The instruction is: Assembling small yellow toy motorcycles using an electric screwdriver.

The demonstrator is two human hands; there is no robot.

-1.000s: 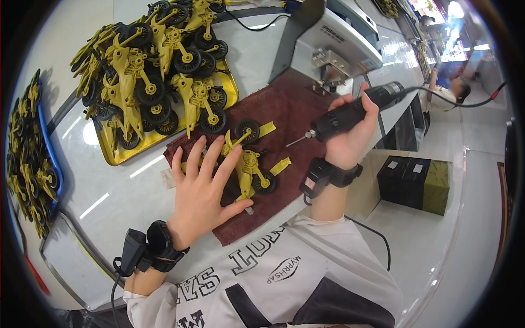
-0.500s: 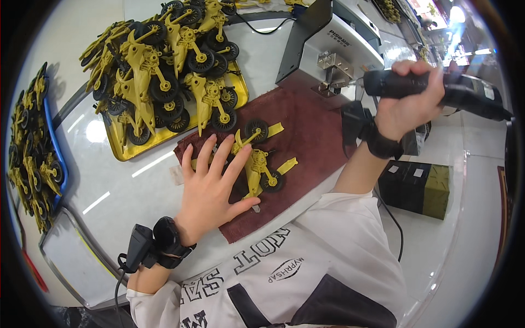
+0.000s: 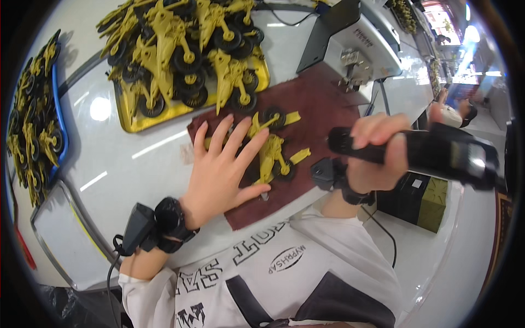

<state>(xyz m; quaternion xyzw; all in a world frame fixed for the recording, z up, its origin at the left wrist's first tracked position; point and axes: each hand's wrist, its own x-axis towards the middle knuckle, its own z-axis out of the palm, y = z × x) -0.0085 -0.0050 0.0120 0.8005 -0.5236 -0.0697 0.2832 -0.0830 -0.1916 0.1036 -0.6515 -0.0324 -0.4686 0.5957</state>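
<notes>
My left hand (image 3: 219, 175) lies with its fingers spread over yellow toy motorcycle parts (image 3: 270, 150) with black wheels. Fingertips and thumb touch or rest close to the parts, and the palm hides some of them. Under them is a maroon cloth (image 3: 322, 117). To the right, my right hand (image 3: 377, 156) is wrapped round a black electric screwdriver (image 3: 437, 156), held in the air and pointing left toward the parts. Its bit is too blurred to make out.
A yellow tray (image 3: 126, 119) heaped with similar motorcycle parts stands behind the cloth. Another heaped blue tray (image 3: 64, 131) is at far left. A grey screw feeder (image 3: 377, 63) stands at back right, a black and olive box (image 3: 435, 205) at right. Another person (image 3: 451, 116) is in the distance.
My right hand has brought the screwdriver down and left, away from the screw feeder and nearer the parts. The left hand stays spread on them. The whole view has shifted slightly.
</notes>
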